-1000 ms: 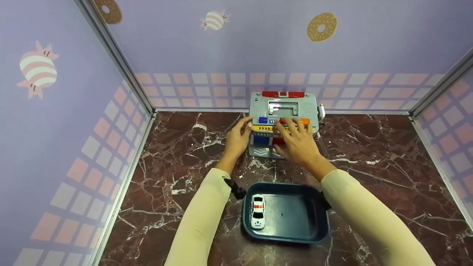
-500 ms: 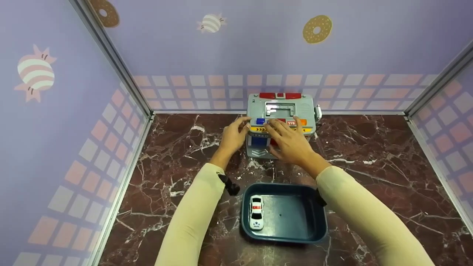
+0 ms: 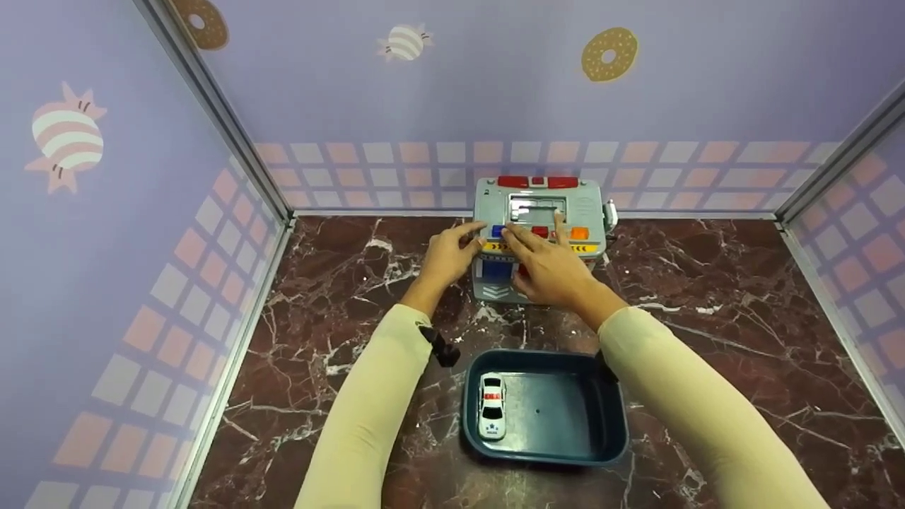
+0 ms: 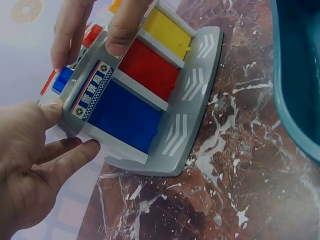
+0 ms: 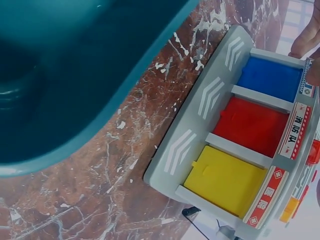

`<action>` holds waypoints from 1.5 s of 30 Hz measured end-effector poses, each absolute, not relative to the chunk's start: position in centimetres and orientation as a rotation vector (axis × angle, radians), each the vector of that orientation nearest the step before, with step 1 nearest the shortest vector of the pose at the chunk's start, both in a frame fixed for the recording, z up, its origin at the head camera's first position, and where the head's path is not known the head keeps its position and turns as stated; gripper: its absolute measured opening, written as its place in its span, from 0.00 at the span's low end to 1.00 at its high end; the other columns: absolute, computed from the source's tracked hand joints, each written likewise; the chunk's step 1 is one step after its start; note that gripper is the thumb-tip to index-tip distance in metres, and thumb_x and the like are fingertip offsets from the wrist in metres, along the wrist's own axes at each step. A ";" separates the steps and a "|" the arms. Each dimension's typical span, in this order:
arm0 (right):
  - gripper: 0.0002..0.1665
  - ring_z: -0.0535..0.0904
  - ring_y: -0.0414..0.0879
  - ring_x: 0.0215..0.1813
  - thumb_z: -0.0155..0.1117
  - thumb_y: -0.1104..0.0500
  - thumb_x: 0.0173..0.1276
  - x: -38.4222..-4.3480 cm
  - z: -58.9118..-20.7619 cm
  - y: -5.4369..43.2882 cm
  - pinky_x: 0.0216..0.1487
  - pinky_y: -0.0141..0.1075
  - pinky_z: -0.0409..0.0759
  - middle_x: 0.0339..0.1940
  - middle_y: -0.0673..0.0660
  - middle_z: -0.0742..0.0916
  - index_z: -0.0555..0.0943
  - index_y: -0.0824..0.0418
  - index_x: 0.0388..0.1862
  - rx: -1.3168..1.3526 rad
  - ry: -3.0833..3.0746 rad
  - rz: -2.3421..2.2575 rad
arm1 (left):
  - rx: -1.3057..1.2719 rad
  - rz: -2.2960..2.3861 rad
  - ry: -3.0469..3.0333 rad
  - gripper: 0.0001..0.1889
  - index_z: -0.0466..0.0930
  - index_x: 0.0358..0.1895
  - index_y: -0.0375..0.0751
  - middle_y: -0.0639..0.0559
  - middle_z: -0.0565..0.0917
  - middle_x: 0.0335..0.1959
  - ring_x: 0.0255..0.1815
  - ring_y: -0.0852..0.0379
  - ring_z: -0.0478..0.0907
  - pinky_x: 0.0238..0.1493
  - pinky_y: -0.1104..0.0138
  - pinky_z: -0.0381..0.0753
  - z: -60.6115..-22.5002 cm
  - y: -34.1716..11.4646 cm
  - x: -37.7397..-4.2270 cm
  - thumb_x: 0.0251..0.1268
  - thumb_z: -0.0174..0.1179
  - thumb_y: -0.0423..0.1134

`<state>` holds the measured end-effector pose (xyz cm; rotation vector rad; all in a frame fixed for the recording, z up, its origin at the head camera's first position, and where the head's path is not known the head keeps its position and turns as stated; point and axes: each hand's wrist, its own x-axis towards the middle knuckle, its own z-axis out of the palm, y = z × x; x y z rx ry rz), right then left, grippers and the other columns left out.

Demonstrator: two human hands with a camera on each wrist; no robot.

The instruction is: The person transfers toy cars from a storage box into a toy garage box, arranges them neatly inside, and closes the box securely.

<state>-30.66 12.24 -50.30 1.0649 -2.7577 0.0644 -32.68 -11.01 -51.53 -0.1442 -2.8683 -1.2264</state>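
A grey toy garage (image 3: 588,203) stands against the back wall, with coloured buttons along its roof. In the left wrist view it has a blue door (image 4: 122,117), a red door (image 4: 150,70) and a yellow door (image 4: 167,31), all down. My left hand (image 3: 447,260) holds its left roof corner, thumb above and fingers below. Over the front of the roof lies my right hand (image 3: 551,270), fingers extended, one fingertip at the blue button (image 3: 497,231). That hand covers part of the front and the button row.
Nearer to me, a dark teal tray (image 3: 544,461) holds a white toy police car (image 3: 492,406) at its left. Brown marbled tabletop (image 3: 353,304) surrounds both. Patterned purple walls (image 3: 495,92) bound the back and sides.
My right hand has shifted left along the roof, from the red and orange buttons to the blue one. The left hand stays at the corner. Garage, tray and car have not moved.
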 end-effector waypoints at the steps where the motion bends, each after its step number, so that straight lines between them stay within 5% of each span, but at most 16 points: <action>1: 0.45 0.67 0.55 0.89 0.64 0.48 0.80 -30.7 -50.2 12.2 0.87 0.77 0.42 0.90 0.60 0.69 0.64 0.63 0.89 1.068 -2.765 0.069 | -0.146 -1.221 -2.876 0.22 0.82 0.77 0.62 0.40 0.92 0.57 0.33 0.54 0.78 0.48 0.55 0.83 -51.5 -10.9 -32.7 0.86 0.62 0.52; 4: 0.45 0.67 0.56 0.89 0.62 0.49 0.80 -30.8 -50.2 12.2 0.88 0.74 0.40 0.90 0.61 0.68 0.63 0.64 0.89 1.075 -2.781 0.069 | -0.146 -1.217 -2.897 0.23 0.80 0.78 0.64 0.38 0.93 0.51 0.26 0.55 0.69 0.41 0.59 0.77 -51.6 -10.7 -32.7 0.86 0.61 0.53; 7: 0.47 0.68 0.57 0.88 0.63 0.48 0.78 -30.8 -50.2 12.1 0.90 0.71 0.39 0.90 0.62 0.67 0.63 0.65 0.89 1.078 -2.788 0.051 | -0.141 -1.229 -2.897 0.23 0.80 0.78 0.64 0.40 0.93 0.48 0.28 0.56 0.71 0.41 0.60 0.77 -51.6 -10.6 -32.7 0.86 0.61 0.53; 13: 0.44 0.70 0.57 0.87 0.63 0.53 0.76 -30.9 -50.2 12.1 0.91 0.68 0.40 0.89 0.62 0.69 0.65 0.64 0.88 1.065 -2.768 0.014 | -0.131 -1.298 -2.874 0.23 0.80 0.78 0.62 0.44 0.93 0.59 0.39 0.53 0.83 0.51 0.56 0.84 -51.6 -10.4 -32.5 0.86 0.61 0.52; 32: 0.45 0.66 0.55 0.89 0.60 0.57 0.74 -30.5 -50.4 12.3 0.90 0.71 0.43 0.91 0.61 0.67 0.65 0.63 0.89 1.058 -2.805 0.108 | -0.115 -1.350 -2.837 0.22 0.81 0.77 0.62 0.45 0.86 0.71 0.55 0.50 0.87 0.60 0.54 0.84 -52.3 -10.6 -32.5 0.86 0.62 0.53; 45: 0.41 0.76 0.64 0.81 0.68 0.45 0.79 -28.9 -50.2 14.0 0.87 0.72 0.55 0.83 0.64 0.77 0.73 0.59 0.85 1.114 -2.661 0.177 | -0.094 -1.332 -2.843 0.23 0.81 0.77 0.66 0.44 0.87 0.70 0.59 0.46 0.87 0.63 0.51 0.84 -52.4 -11.2 -32.7 0.84 0.60 0.57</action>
